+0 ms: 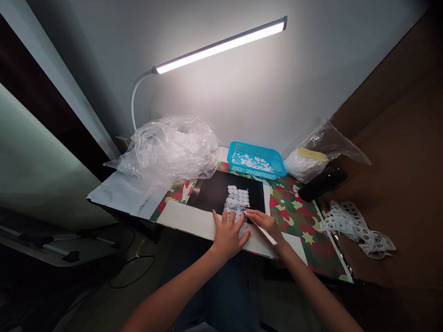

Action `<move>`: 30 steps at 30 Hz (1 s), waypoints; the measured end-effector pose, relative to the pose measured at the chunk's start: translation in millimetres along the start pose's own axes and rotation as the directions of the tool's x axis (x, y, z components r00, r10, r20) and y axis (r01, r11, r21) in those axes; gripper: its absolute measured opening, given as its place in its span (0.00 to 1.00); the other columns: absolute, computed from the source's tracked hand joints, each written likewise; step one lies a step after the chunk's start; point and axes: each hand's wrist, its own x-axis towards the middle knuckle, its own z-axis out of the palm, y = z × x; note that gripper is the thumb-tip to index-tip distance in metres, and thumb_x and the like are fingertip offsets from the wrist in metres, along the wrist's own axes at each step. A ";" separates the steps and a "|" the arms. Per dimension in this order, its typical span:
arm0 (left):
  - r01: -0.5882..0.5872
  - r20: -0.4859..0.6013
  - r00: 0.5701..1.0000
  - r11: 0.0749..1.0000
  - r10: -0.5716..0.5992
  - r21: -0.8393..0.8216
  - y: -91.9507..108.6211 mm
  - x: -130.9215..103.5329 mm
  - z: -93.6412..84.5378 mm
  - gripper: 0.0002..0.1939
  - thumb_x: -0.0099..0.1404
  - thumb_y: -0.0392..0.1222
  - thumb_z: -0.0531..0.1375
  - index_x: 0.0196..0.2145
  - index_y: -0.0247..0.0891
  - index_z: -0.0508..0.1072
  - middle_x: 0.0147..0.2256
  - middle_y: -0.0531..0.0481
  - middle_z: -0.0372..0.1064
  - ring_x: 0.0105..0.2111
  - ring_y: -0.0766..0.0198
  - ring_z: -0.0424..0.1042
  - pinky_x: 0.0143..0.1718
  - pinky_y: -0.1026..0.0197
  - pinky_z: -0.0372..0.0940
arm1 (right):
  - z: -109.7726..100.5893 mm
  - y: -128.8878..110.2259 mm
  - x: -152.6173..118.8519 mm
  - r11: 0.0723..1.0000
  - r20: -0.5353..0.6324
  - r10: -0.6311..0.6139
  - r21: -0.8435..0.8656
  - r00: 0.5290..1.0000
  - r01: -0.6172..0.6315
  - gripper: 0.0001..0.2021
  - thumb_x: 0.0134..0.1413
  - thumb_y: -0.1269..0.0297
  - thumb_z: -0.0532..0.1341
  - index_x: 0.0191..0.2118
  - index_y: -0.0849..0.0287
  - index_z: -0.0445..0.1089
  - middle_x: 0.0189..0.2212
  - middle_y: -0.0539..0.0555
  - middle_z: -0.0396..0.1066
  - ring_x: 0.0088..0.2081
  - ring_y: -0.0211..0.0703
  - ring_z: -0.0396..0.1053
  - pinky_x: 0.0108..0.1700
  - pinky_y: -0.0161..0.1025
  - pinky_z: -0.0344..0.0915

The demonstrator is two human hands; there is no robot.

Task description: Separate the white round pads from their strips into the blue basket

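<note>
A block of small white round pieces (238, 196), set in rows, lies on a black mat (204, 191) at the table's front. My left hand (228, 235) rests over the near end of this block with its fingers spread, and partly covers it. Just right of it, my right hand (266, 224) is closed on a thin white strip (266, 235). One end of the strip points at the rows near my left fingertips. What the strip is made of, I cannot tell.
Behind the mat stands a blue plastic basket (277, 168) with many small white discs. A large clear plastic bag (176, 147) sits at the back left. To the right are another clear bag (304, 166), a black cylinder (323, 183) and white perforated strips (353, 226). A lit lamp (221, 46) hangs above.
</note>
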 end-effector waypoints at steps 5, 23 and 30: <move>0.002 -0.004 1.000 1.000 -0.002 0.011 -0.5 0.4 1.2 0.25 0.65 0.56 0.51 0.55 0.43 0.65 0.49 0.39 0.63 0.51 0.43 0.59 0.52 0.27 0.46 | 7.7 4.6 10.1 0.998 -0.051 0.007 -0.060 0.999 -0.010 0.12 0.60 0.66 0.53 0.44 0.53 0.72 0.45 0.55 0.73 0.48 0.49 0.71 0.48 0.47 0.70; 0.004 -0.069 0.998 1.000 -0.006 -0.022 -3.5 1.7 15.3 0.29 0.66 0.59 0.46 0.58 0.41 0.61 0.58 0.38 0.57 0.60 0.44 0.50 0.56 0.28 0.39 | 3.7 -14.0 -11.5 0.985 -0.197 0.173 0.025 0.965 -0.171 0.06 0.59 0.62 0.57 0.36 0.55 0.70 0.34 0.53 0.75 0.35 0.44 0.74 0.37 0.40 0.73; -0.106 -0.075 0.992 0.988 0.098 -0.115 -2.3 -3.0 9.3 0.25 0.68 0.52 0.48 0.56 0.35 0.63 0.54 0.42 0.64 0.56 0.53 0.59 0.61 0.41 0.40 | 2.8 -12.4 -10.4 0.982 -0.103 0.186 0.063 0.977 -0.180 0.08 0.60 0.62 0.56 0.41 0.53 0.72 0.38 0.52 0.76 0.39 0.45 0.75 0.44 0.43 0.72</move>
